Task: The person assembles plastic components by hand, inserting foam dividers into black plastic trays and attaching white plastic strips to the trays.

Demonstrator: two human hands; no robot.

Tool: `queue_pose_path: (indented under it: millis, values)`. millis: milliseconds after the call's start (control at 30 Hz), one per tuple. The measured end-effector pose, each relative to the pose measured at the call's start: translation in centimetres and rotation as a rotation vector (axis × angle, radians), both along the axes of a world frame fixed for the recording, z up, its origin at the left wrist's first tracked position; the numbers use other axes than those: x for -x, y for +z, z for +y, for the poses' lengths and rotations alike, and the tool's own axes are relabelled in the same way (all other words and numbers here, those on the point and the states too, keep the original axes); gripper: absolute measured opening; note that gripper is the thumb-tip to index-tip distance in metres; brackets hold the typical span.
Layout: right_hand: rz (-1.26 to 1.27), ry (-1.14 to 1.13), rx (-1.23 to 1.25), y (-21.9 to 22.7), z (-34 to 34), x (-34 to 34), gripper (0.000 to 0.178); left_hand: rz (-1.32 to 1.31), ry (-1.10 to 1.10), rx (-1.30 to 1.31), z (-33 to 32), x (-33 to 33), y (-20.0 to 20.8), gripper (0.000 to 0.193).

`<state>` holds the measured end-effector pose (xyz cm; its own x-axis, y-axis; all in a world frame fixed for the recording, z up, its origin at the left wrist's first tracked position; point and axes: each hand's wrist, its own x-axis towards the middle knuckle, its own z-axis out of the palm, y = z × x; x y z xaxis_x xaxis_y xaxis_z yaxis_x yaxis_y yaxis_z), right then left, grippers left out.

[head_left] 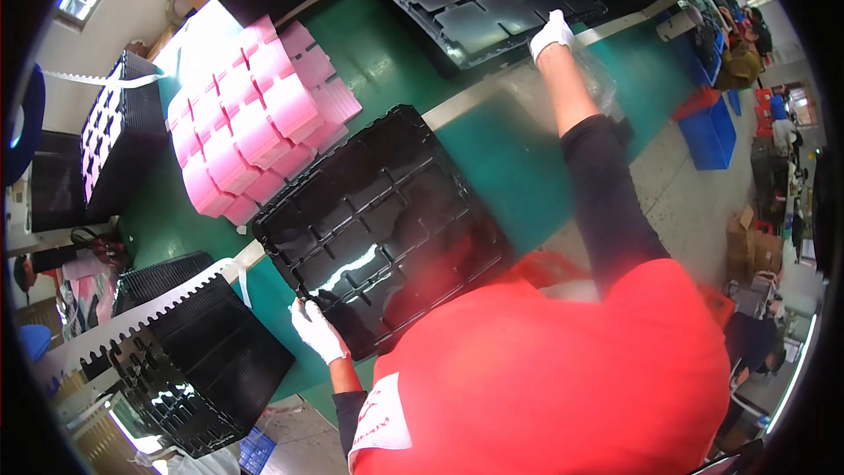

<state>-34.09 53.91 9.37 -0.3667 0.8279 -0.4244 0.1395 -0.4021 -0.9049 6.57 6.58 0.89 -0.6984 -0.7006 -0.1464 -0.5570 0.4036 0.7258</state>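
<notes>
A black plastic tray (387, 202) with raised cross-shaped dividers lies tilted in front of me across the green work surface. My left hand (318, 331), in a white glove, closes on its near left edge, thumb and fingertips at the rim. My right arm reaches out to the far side. There my right hand (552, 35), gloved in white too, has its fingers closed at the near right edge of a second black tray (483, 4). Beside the nearer tray, on its left, stand pink slotted blocks (251, 119) packed together in stacked layers.
Stacked black trays (132, 136) stand at the far left, with more black trays (193, 343) at the near left. A white toothed strip (158, 312) crosses above the nearer stack. Blue bins (708, 132) sit on the floor at the right. Clear plastic film (589, 79) lies beneath my right forearm.
</notes>
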Motion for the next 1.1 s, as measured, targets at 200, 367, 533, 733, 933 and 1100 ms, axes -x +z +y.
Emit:
queue_pose_path:
  millis: [200, 367, 533, 733, 933, 1100]
  values:
    - [-0.176, 0.046, -0.054, 0.7, -1.0, 0.1, 0.060, -0.049, 0.075, 0.048, 2.2, -0.1, 0.8, 0.039]
    - [-0.482, 0.165, -0.284, -0.9, 0.0, 1.1, 0.069, -0.085, 0.087, 0.076, 2.7, -0.1, 1.1, 0.041]
    - [-0.620, 0.137, -0.267, -9.2, 7.1, 6.8, 0.044, -0.044, 0.028, 0.118, 2.3, -0.3, 0.1, 0.042]
    - [-0.541, -0.066, -0.246, -6.7, 5.4, 6.0, 0.039, -0.093, 0.023, 0.140, 2.2, -0.6, 0.0, 0.044]
    - [-0.505, 0.006, -0.559, -10.6, 10.2, 6.6, 0.034, -0.058, -0.034, 0.144, 2.2, -0.3, 0.0, 0.044]
    - [-0.649, 0.164, -0.696, -7.2, 4.2, 4.7, 0.040, -0.077, 0.038, 0.165, 2.5, -1.1, 0.0, 0.045]
